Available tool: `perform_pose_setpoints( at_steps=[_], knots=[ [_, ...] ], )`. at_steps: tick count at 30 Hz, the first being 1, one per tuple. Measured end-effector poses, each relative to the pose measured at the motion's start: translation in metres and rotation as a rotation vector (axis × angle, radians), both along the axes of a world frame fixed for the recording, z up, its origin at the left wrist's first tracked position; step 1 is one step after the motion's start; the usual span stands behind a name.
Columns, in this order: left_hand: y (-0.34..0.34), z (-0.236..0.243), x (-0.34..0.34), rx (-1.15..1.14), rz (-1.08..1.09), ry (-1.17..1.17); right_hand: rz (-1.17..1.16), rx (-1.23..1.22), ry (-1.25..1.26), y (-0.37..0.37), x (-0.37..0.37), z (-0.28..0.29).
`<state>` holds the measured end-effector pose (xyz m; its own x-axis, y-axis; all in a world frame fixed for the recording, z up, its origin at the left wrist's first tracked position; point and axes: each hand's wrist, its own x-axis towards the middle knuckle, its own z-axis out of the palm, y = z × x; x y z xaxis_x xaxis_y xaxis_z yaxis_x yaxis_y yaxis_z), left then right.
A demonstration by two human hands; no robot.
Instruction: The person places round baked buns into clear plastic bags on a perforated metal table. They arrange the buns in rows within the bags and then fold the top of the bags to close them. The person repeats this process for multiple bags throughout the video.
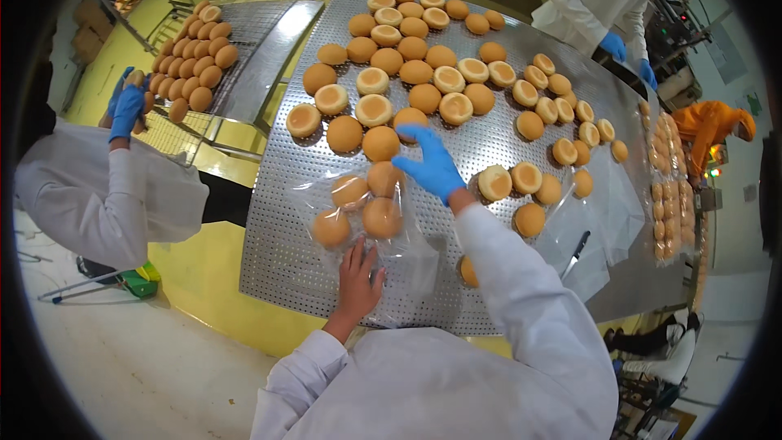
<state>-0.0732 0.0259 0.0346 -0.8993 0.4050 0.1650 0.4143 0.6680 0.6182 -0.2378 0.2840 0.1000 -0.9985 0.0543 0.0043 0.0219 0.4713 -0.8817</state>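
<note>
A clear plastic bag (417, 267) lies flat on the perforated metal table, with several round golden buns (331, 228) in and at its mouth. My bare left hand (357, 283) rests at the bag's near side, fingers stretched out against the film just below the buns. My right hand (432, 166), in a blue glove, hovers above the bag's far right corner with thumb and fingers apart. Its fingertips are at the edge of a bun (410, 121); whether they touch it I cannot tell.
Many loose buns (414, 49) cover the metal table (281, 265). A knife (577, 254) lies on empty plastic bags (607, 212) at the right. Bagged buns (669, 187) stand beyond. A gloved co-worker (122, 187) handles buns at a rack on the left; another (590, 0) works across.
</note>
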Motion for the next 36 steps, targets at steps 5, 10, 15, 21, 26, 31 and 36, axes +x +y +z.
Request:
perform_pose_setpoints(
  at_steps=[5,10,15,21,26,31,36],
  knots=[
    [-0.020,0.039,0.043,0.047,-0.107,-0.081,-0.059,0.658,-0.023,-0.034,-0.059,-0.058],
    [-0.028,0.056,0.076,-0.104,-0.182,-0.223,-0.127,0.686,-0.174,-0.029,-0.046,-0.044],
    [-0.034,0.023,0.083,-0.300,-0.233,-0.174,-0.110,0.799,-0.107,-0.026,-0.046,-0.041],
    [-0.049,0.017,0.081,-0.280,-0.366,-0.116,-0.177,0.718,0.060,-0.022,-0.033,-0.058],
    [-0.060,0.025,0.076,-0.042,-0.413,-0.060,-0.353,0.402,0.228,0.009,0.033,-0.091],
    [-0.060,0.040,0.076,0.102,-0.328,-0.105,-0.513,-0.106,0.091,0.005,0.099,-0.084],
    [-0.069,0.040,0.078,0.213,-0.362,0.003,-0.448,0.272,0.124,-0.026,0.039,-0.066]
  ],
)
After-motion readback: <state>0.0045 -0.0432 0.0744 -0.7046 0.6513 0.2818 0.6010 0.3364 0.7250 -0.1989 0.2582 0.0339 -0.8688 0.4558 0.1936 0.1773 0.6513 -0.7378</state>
